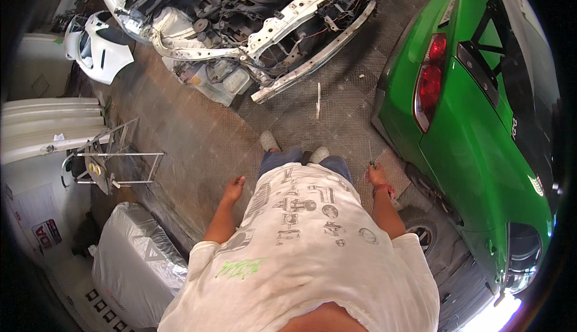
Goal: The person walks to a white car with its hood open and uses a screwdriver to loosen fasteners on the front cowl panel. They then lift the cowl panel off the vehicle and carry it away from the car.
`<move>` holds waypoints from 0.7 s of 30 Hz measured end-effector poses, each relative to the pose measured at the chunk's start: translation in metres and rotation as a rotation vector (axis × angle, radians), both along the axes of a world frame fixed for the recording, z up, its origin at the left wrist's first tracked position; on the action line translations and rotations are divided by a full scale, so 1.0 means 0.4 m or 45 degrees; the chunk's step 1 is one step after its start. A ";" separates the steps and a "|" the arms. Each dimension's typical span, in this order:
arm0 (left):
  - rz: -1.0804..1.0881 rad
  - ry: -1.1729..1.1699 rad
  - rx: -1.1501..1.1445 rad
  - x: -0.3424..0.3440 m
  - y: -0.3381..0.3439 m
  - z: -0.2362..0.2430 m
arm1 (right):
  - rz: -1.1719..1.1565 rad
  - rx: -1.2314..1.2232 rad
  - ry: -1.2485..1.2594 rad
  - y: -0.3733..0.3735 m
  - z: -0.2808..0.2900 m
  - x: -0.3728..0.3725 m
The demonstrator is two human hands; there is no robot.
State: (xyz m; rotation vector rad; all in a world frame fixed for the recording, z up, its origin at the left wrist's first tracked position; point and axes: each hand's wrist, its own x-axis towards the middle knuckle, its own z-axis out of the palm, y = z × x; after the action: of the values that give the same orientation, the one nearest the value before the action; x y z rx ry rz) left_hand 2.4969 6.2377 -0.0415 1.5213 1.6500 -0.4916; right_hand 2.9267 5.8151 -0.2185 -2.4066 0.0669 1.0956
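My right hand (378, 176) hangs beside my right hip, its fingers closed round a screwdriver (372, 164). The screwdriver's small dark green handle pokes out of the hand, and its thin shaft points forward, away from me. A red band circles that wrist. On the other side, my left hand (233, 187) hangs away from my body with its fingers loosely bent and nothing visible in it. Neither hand touches a car. My right hand is nearest to the green car (475, 145), which has a red tail light (430, 82).
Ahead stands a car front with its bumper off, its white metal frame (282, 28) and engine exposed. A white bumper (102, 49) lies far left. To my left are a metal stand (123, 154) and a silver-covered object (135, 260). A wheel (424, 236) lies at right.
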 end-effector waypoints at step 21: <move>0.080 -0.111 -0.108 0.018 0.023 -0.037 | -0.124 0.051 0.199 0.005 0.070 -0.058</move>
State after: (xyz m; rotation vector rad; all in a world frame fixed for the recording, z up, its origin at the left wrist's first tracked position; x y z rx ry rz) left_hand 2.5041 6.2468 -0.0563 1.4051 1.5846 -0.4495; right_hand 2.9035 5.8171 -0.1905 -2.2541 0.2104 1.2256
